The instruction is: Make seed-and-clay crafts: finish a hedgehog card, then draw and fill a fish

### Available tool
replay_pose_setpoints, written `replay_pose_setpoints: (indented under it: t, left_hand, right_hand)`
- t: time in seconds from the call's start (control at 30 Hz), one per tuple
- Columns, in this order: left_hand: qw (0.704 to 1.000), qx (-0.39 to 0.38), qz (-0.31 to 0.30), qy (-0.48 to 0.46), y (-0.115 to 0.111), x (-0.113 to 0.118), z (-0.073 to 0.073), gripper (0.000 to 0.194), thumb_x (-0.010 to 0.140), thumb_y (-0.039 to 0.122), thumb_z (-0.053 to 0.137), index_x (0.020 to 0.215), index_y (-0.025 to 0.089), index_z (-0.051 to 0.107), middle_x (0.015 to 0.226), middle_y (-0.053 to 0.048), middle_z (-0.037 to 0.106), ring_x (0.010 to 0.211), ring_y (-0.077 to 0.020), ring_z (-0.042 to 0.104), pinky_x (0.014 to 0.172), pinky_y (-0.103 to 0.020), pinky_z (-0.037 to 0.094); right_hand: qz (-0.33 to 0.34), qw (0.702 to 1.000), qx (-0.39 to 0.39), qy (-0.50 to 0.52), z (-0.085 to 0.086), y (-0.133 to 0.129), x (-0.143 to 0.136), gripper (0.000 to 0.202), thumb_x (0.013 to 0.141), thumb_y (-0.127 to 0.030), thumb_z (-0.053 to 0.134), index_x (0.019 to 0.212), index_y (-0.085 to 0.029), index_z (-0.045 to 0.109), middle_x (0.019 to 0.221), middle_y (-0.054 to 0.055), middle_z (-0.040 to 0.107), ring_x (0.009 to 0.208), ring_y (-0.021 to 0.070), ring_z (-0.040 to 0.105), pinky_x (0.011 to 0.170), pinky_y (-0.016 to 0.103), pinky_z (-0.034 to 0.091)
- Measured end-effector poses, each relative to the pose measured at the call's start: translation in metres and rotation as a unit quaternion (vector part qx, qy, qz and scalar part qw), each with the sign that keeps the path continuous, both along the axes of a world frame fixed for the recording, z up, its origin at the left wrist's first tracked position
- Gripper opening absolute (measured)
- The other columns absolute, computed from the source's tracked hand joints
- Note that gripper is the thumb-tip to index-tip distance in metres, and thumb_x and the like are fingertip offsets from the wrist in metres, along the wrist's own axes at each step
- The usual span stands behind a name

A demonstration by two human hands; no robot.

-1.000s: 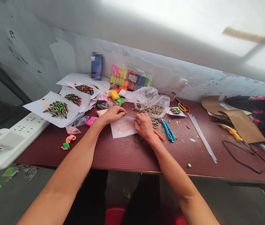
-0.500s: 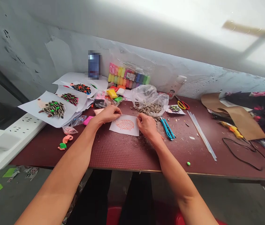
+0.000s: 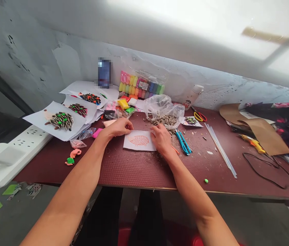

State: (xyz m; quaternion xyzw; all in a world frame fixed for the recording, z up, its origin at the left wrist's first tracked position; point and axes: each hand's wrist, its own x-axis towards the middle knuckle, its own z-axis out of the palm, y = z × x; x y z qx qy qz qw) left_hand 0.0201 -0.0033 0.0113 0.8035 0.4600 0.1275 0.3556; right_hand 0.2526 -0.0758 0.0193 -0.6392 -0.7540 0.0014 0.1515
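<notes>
A small white paper (image 3: 131, 146) bears an orange line drawing of a hedgehog and lies on the table between my hands. The fingers of my left hand (image 3: 120, 127) are closed at its upper left corner. My right hand (image 3: 161, 138) is closed at its right edge, fingers curled. Just behind that hand, striped sunflower seeds (image 3: 166, 119) spill from a clear plastic bag (image 3: 159, 103). To its right lies a blue utility knife (image 3: 183, 141). Finished-looking hedgehog pictures covered in seeds (image 3: 61, 120) rest on sheets at the left.
Colourful clay packs (image 3: 140, 85) lean against the wall by a blurred phone (image 3: 104, 73). Scissors (image 3: 200, 116), clear glue sticks (image 3: 221, 150) and a yellow glue gun (image 3: 255, 144) lie at the right. A white power strip (image 3: 29, 143) crosses the left edge. Clay bits (image 3: 73, 156) lie near it.
The paper has turned slightly and shifted a little right and towards me, with both hands staying at its edges. The whole view has moved slightly.
</notes>
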Motion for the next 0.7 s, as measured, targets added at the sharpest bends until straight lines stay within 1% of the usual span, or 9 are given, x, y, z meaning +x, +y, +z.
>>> replay_pose_setpoints:
  t: [0.03, 0.1, 0.17, 0.23, 0.3, 0.37, 0.47, 0.57, 0.7]
  left_hand:
    - [1.0, 0.0, -0.001, 0.0, 0.0, 0.0, 0.0, 0.032, 0.063, 0.019, 0.06, 0.089, 0.014, 0.079, 0.079, -0.005, 0.073, 0.073, -0.0177, 0.061, 0.064, -0.027, 0.043]
    - [1.0, 0.003, 0.001, -0.006, -0.001, 0.0, 0.0, 0.031, 0.064, 0.018, 0.059, 0.089, 0.013, 0.077, 0.08, -0.005, 0.073, 0.073, -0.0177, 0.061, 0.064, -0.027, 0.044]
    - [1.0, 0.025, 0.007, -0.007, -0.002, 0.0, 0.0, 0.029, 0.064, 0.017, 0.06, 0.088, 0.014, 0.076, 0.081, -0.005, 0.072, 0.074, -0.0179, 0.061, 0.064, -0.027, 0.044]
    - [0.998, 0.062, 0.005, 0.001, -0.002, -0.001, 0.0, 0.025, 0.065, 0.017, 0.061, 0.085, 0.014, 0.076, 0.082, -0.005, 0.073, 0.077, -0.0191, 0.062, 0.068, -0.028, 0.046]
    - [0.996, 0.089, -0.002, 0.012, -0.001, -0.002, 0.0, 0.023, 0.067, 0.015, 0.061, 0.082, 0.015, 0.077, 0.084, -0.006, 0.074, 0.082, -0.0206, 0.064, 0.075, -0.029, 0.047]
    - [0.996, 0.092, -0.01, 0.015, 0.0, -0.003, -0.001, 0.024, 0.069, 0.013, 0.059, 0.082, 0.016, 0.079, 0.087, -0.006, 0.076, 0.087, -0.0212, 0.065, 0.081, -0.029, 0.048]
    - [0.997, 0.078, -0.018, 0.01, 0.002, -0.006, -0.001, 0.027, 0.069, 0.012, 0.06, 0.085, 0.018, 0.081, 0.091, -0.005, 0.077, 0.09, -0.0211, 0.067, 0.084, -0.028, 0.049]
    - [0.997, 0.073, -0.032, 0.001, 0.003, -0.009, -0.002, 0.024, 0.071, 0.014, 0.063, 0.086, 0.018, 0.081, 0.092, -0.005, 0.078, 0.091, -0.0211, 0.067, 0.087, -0.028, 0.049]
    - [0.996, 0.076, -0.048, -0.002, 0.004, -0.012, 0.0, 0.024, 0.072, 0.017, 0.064, 0.089, 0.018, 0.081, 0.094, -0.005, 0.077, 0.092, -0.0206, 0.067, 0.089, -0.028, 0.049]
  right_hand:
    - [0.024, 0.999, 0.031, 0.015, -0.002, 0.0, -0.001, 0.025, 0.095, -0.017, 0.052, 0.105, -0.022, 0.073, 0.104, 0.009, 0.066, 0.095, 0.0215, 0.056, 0.077, 0.03, 0.039]
    - [0.092, 0.991, 0.079, 0.047, -0.005, -0.003, -0.007, 0.029, 0.096, -0.015, 0.047, 0.106, -0.02, 0.073, 0.1, 0.01, 0.064, 0.094, 0.0214, 0.055, 0.082, 0.032, 0.04]
    - [0.165, 0.98, 0.091, 0.068, -0.007, -0.008, -0.015, 0.031, 0.096, -0.014, 0.044, 0.106, -0.019, 0.073, 0.096, 0.009, 0.063, 0.091, 0.0211, 0.054, 0.084, 0.033, 0.04]
    - [0.208, 0.972, 0.081, 0.075, -0.009, -0.014, -0.025, 0.031, 0.095, -0.015, 0.045, 0.108, -0.019, 0.073, 0.098, 0.009, 0.062, 0.092, 0.0213, 0.053, 0.086, 0.034, 0.04]
    - [0.214, 0.972, 0.071, 0.069, -0.01, -0.019, -0.034, 0.029, 0.095, -0.017, 0.048, 0.109, -0.019, 0.073, 0.104, 0.01, 0.062, 0.096, 0.0223, 0.051, 0.088, 0.036, 0.038]
    - [0.212, 0.974, 0.059, 0.055, -0.01, -0.023, -0.04, 0.027, 0.094, -0.019, 0.051, 0.109, -0.019, 0.074, 0.109, 0.011, 0.061, 0.097, 0.0231, 0.049, 0.087, 0.037, 0.037]
    - [0.2, 0.978, 0.033, 0.046, -0.01, -0.025, -0.046, 0.027, 0.095, -0.02, 0.052, 0.112, -0.018, 0.073, 0.108, 0.011, 0.061, 0.097, 0.023, 0.049, 0.087, 0.037, 0.036]
    - [0.183, 0.982, 0.004, 0.035, -0.007, -0.024, -0.052, 0.027, 0.096, -0.02, 0.052, 0.113, -0.019, 0.073, 0.106, 0.01, 0.061, 0.098, 0.0227, 0.049, 0.087, 0.036, 0.035]
    - [0.181, 0.983, -0.025, -0.008, -0.001, -0.02, -0.062, 0.026, 0.1, -0.025, 0.049, 0.108, -0.019, 0.074, 0.105, 0.01, 0.061, 0.097, 0.0232, 0.049, 0.085, 0.037, 0.034]
